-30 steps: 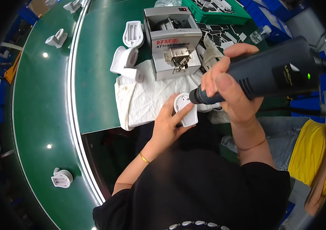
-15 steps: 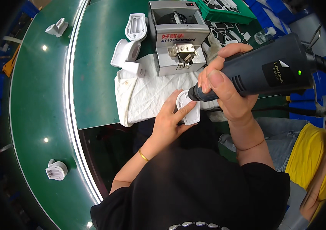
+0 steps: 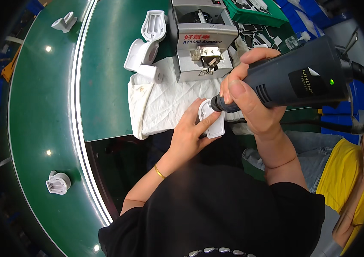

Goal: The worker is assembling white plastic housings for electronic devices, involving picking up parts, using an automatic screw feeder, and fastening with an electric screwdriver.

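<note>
My right hand (image 3: 255, 96) is wrapped round a black electric screwdriver (image 3: 295, 81) with a green light on its body. The screwdriver lies tilted, its collar pointing left onto the rounded end of a white plastic housing (image 3: 216, 127). My left hand (image 3: 187, 132) grips this housing, thumb across its face and fingers along its left side. The bit's tip and any screw under it are hidden. Beneath and beyond the hands a white cloth (image 3: 162, 105) covers the table edge. Behind it stands a silver-grey screw feeder (image 3: 205, 37).
White housings (image 3: 154, 26) and curved white parts (image 3: 140, 55) stand left of the feeder. More white parts (image 3: 58, 183) sit on the green belt (image 3: 36, 107) at left. A green bin (image 3: 272, 18) is at the back right. Someone in yellow (image 3: 342, 169) sits at my right.
Both hands keep their hold, with the screwdriver still at the housing. The whole view has shifted slightly. White parts on the belt appear a little farther away.
</note>
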Available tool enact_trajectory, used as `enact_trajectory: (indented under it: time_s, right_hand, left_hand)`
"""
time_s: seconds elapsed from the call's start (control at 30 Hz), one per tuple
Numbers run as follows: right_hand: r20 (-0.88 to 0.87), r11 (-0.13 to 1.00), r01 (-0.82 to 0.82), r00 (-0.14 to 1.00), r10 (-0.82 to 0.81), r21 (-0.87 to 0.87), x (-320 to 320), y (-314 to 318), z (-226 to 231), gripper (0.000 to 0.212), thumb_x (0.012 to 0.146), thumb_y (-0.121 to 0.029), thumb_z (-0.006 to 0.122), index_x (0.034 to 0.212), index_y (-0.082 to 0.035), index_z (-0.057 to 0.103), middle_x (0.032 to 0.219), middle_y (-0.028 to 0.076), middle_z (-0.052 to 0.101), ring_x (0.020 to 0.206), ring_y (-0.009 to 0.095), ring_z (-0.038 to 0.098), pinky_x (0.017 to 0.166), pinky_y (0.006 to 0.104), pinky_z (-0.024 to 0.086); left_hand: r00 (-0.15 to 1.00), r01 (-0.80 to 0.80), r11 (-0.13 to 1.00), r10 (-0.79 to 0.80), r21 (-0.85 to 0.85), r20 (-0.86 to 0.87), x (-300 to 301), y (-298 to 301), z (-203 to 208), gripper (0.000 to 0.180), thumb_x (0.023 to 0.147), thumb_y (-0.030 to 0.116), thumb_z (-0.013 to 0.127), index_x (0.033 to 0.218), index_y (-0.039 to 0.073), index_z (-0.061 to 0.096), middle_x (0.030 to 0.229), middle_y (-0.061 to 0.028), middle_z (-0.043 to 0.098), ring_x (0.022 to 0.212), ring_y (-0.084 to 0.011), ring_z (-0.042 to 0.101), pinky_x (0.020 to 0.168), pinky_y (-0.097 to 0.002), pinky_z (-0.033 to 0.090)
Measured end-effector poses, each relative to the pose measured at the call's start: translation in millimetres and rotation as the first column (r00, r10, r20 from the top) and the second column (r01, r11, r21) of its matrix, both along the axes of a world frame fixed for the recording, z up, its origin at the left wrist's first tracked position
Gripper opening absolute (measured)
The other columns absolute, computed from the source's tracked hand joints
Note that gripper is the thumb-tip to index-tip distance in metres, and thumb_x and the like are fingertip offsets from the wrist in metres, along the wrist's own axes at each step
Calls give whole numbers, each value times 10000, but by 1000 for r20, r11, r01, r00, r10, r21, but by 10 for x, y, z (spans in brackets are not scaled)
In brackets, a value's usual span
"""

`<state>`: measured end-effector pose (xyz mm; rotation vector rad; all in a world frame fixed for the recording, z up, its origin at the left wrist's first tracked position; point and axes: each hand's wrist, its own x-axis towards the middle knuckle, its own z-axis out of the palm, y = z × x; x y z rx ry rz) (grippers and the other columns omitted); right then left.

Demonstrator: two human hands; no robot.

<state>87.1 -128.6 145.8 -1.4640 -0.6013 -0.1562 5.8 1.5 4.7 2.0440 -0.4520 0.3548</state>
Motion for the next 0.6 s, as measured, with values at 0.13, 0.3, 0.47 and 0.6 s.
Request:
enact_trajectory:
  time_s: [0.13, 0.3, 0.47, 0.6]
  right_hand:
    - [15, 1000, -3, 1000, 3, -28, 9, -30, -22, 324, 788, 68, 736, 1065, 51, 569, 765, 22, 615, 677, 59, 574, 645, 213, 479]
    - [1, 999, -52, 999, 52, -6, 78, -45, -68, 331, 829, 63, 671, 1105, 13, 495, 782, 64, 605, 676, 116, 581, 662, 293, 503]
    - [33, 983, -161, 986, 164, -87, 213, -185, -25, 410, 888, 9, 608, 1238, 35, 398, 783, 122, 597, 645, 186, 592, 673, 380, 528]
    - [-196, 961, 159, 974, -115, 227, 545, -616, -21, 364, 964, -153, 618, 1229, 35, 454, 801, 115, 611, 667, 192, 615, 663, 382, 539]
  left_hand:
    - [1000, -6, 1000, 6, 18, -5, -3, 8, 33, 706, 642, 131, 865, 1308, 194, 639, 1398, -241, 480, 1234, -426, 528, 980, -442, 489]
    - [1000, -20, 1000, 21, 15, -12, 1, -12, 46, 702, 647, 138, 863, 1309, 196, 638, 1398, -240, 480, 1233, -425, 530, 990, -444, 486]
    - [998, -55, 994, 55, 89, 5, -5, -54, 90, 677, 664, 143, 851, 1304, 211, 641, 1411, -236, 474, 1278, -438, 485, 1016, -446, 469]
    - [962, -96, 950, 12, 297, 273, -4, -127, 163, 563, 675, 92, 794, 1214, 219, 689, 1475, -167, 439, 1362, -450, 381, 1084, -455, 417]
